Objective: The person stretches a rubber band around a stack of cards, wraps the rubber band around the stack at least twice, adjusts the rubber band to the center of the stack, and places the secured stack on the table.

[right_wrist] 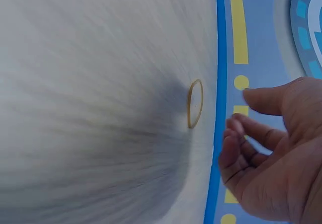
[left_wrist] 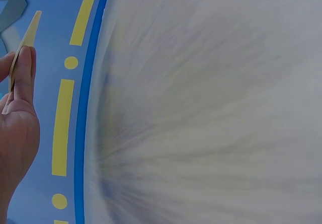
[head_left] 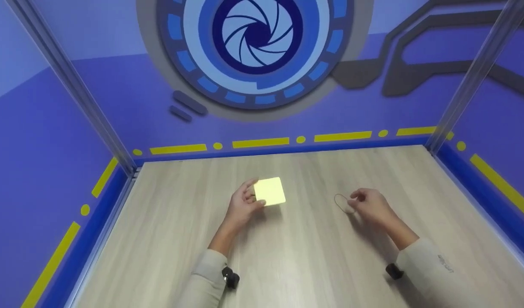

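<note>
My left hand (head_left: 241, 206) holds a yellow sticky note pad (head_left: 269, 191) above the table, with the thumb on its lower edge and a finger at its top corner. In the left wrist view the pad (left_wrist: 31, 31) shows edge-on as a thin stack between thumb and fingers. A thin tan rubber band (head_left: 336, 202) lies to the right on the table as an open loop. Just right of it hovers my right hand (head_left: 373, 207). From the right wrist, the loop (right_wrist: 189, 105) looks apart from the loosely bent fingers, and a gap separates thumb and forefinger.
The wooden tabletop (head_left: 304, 256) runs back to a blue printed wall (head_left: 262, 128) with yellow dashes. Side walls with metal corner posts (head_left: 74, 81) close in the left and right. A small black device sits at each sleeve cuff.
</note>
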### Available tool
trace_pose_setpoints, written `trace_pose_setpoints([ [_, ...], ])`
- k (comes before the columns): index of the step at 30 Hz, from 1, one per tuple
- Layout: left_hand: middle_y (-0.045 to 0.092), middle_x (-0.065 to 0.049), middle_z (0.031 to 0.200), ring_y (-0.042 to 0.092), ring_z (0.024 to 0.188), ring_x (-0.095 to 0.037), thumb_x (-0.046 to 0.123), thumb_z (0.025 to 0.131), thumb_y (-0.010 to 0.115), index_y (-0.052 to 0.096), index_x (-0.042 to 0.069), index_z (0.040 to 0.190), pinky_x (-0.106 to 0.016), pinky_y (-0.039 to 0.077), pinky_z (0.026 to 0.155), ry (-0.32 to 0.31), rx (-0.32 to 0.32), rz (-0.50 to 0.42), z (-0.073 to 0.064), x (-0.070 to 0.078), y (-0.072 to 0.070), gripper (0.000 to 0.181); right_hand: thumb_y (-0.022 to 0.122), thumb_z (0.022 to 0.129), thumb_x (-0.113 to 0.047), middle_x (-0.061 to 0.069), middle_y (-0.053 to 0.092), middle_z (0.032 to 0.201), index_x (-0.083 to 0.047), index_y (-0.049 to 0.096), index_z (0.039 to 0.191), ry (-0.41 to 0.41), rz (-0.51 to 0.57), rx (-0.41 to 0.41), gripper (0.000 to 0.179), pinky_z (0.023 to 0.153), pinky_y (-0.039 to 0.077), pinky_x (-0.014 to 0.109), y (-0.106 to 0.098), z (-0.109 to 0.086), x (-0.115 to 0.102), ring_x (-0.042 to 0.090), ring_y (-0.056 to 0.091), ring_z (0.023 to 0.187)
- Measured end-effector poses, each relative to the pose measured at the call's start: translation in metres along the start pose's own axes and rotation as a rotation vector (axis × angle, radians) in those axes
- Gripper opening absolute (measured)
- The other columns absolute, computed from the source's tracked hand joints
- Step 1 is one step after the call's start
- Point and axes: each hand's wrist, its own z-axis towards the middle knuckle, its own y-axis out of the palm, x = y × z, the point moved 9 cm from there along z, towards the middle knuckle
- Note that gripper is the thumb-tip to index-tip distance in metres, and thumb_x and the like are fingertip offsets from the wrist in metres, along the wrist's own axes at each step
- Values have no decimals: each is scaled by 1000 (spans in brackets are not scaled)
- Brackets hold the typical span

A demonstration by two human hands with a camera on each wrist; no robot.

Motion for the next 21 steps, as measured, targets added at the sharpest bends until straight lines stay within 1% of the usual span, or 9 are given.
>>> trace_pose_setpoints([
  [4, 65, -17, 127, 68, 108, -20, -3, 88, 68, 38, 14, 152, -35, 59, 89, -3, 0, 2, 0, -1, -1, 73, 66, 92, -25, 17, 68, 103, 1, 65, 115, 11, -83, 2, 35, 71, 50, 32, 1, -1, -1, 24, 62, 87],
  [7, 65, -18, 126, 68, 107, -21, -2, 87, 69, 38, 13, 152, -38, 59, 91, -1, 1, 4, 0, -1, -1, 73, 67, 90, -25, 16, 69, 98, 1, 66, 109, 12, -153, 12, 32, 69, 50, 36, 2, -2, 0, 24, 61, 82],
  [12, 65, -18, 127, 68, 109, -19, -2, 87, 69, 38, 12, 151, -30, 59, 88, 6, 4, 6, -1, -1, -2, 73, 69, 88, -24, 12, 68, 90, -1, 66, 97, 12, -252, -8, 25, 68, 49, 39, 11, 0, 2, 23, 59, 76],
  [15, 65, -17, 126, 69, 102, -16, -3, 87, 69, 36, 11, 152, -29, 60, 84, 4, 5, -3, -2, -1, -2, 74, 66, 87, -22, 12, 66, 87, -1, 64, 95, 26, -278, -31, 22, 63, 48, 37, 16, 2, 5, 22, 57, 72],
  [18, 66, -17, 124, 69, 97, -16, -3, 86, 69, 37, 12, 152, -36, 60, 85, 3, 13, -9, -2, -1, -3, 74, 63, 87, -20, 10, 65, 84, -2, 63, 92, 37, -285, -36, 18, 59, 45, 33, 19, 4, 6, 22, 56, 69],
  [21, 66, -16, 124, 70, 102, -18, -3, 87, 69, 38, 14, 151, -40, 60, 88, 5, 15, -2, -2, -1, -2, 73, 60, 86, -17, 8, 64, 80, -3, 64, 89, 32, -298, -38, 14, 56, 43, 31, 20, 5, 5, 21, 55, 67],
])
